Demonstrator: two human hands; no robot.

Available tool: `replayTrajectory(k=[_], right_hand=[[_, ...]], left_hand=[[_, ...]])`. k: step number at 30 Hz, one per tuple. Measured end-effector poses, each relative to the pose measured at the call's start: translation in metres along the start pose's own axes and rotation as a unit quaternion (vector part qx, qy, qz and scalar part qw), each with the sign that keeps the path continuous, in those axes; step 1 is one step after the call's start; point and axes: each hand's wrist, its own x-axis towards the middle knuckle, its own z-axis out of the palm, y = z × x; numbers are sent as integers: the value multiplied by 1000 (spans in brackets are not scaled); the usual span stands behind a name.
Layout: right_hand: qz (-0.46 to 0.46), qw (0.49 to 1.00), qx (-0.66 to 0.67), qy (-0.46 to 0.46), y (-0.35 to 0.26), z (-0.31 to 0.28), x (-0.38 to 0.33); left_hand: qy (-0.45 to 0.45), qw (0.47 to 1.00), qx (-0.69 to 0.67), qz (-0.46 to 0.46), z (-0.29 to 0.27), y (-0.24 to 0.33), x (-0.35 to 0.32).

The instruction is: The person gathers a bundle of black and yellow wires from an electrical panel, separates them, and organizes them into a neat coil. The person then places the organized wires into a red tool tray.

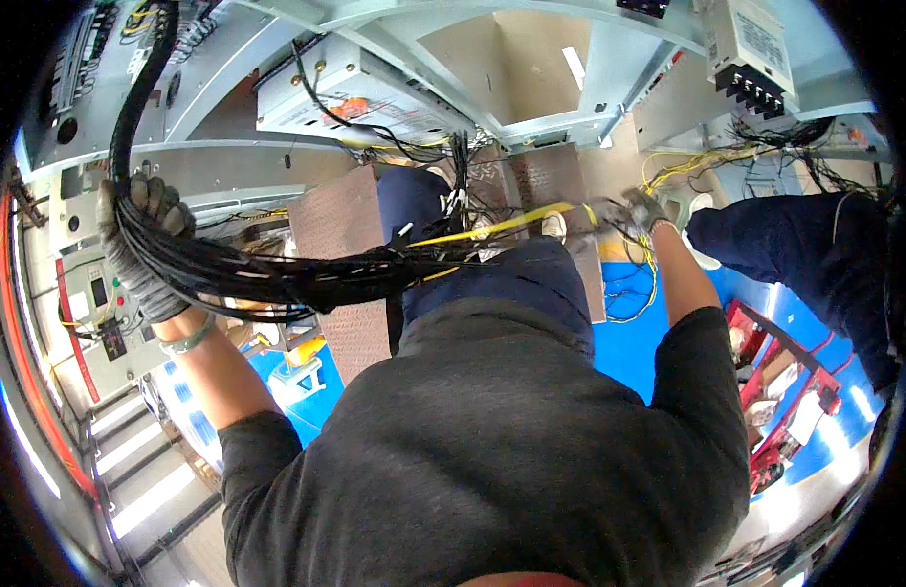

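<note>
My left hand [152,240], in a grey work glove, is closed around a thick bundle of black cables [267,279]. The bundle hangs from the cabinet at the upper left, bends at this hand and runs right across my lap. A yellow wire [502,228] leaves its right end toward my right hand [646,211]. That hand, also gloved and somewhat blurred, is stretched out to the right and closed on the ends of thin wires; its fingertips are unclear. Loose yellow and black wires [652,279] hang below it.
Grey cabinet frames [414,44] surround me, with a white boxed device [751,49] at the upper right. Another person's dark trouser leg [775,235] is close on the right. A red parts tray [780,391] and a small stool [298,377] stand on the blue floor.
</note>
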Motion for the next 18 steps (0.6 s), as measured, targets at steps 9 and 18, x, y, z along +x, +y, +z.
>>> replayTrajectory(k=[9,18], right_hand=[[-276,930,237,50,-223,-73,-52],[-457,829,321,-35,-404,-82,-153]], left_hand=[[5,999,-34,19,7,-13,-1],[90,993,20,67,20,-26,2]])
